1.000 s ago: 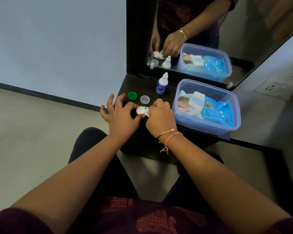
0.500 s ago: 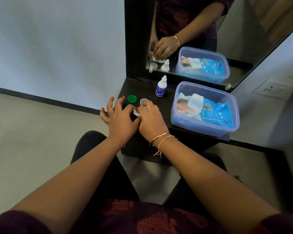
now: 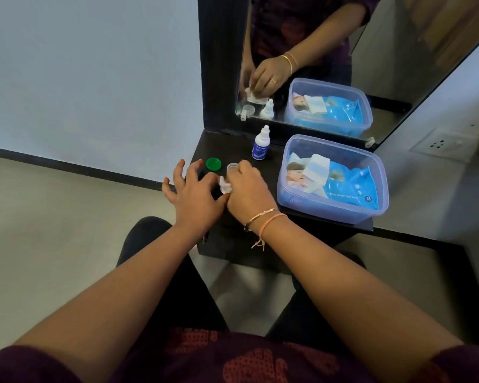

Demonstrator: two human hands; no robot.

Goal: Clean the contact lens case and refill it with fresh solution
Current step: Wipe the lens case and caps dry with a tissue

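Note:
The white contact lens case [image 3: 224, 186] lies on the black shelf [image 3: 233, 150], mostly hidden between my hands. My left hand [image 3: 194, 194] pinches it with thumb and forefinger, the other fingers spread. My right hand [image 3: 248, 189] is closed on a small white tissue [image 3: 222, 180] and presses it onto the case; the mirror shows the tissue under its fingers. A green cap [image 3: 213, 163] and a clear cap [image 3: 231, 167] lie loose just beyond the case. The white solution bottle [image 3: 260, 145] with a blue label stands upright and capped behind them.
A clear blue-tinted plastic box [image 3: 376, 189] holding a blue pack of wet wipes fills the shelf's right half. A mirror [image 3: 398, 78] in a black frame rises at the back. The shelf's left and front edges drop to the floor; my knees sit below.
My right hand has slid left over the case, so the case is now nearly covered. My left hand kept its pinch on it. Caps and bottle have not moved.

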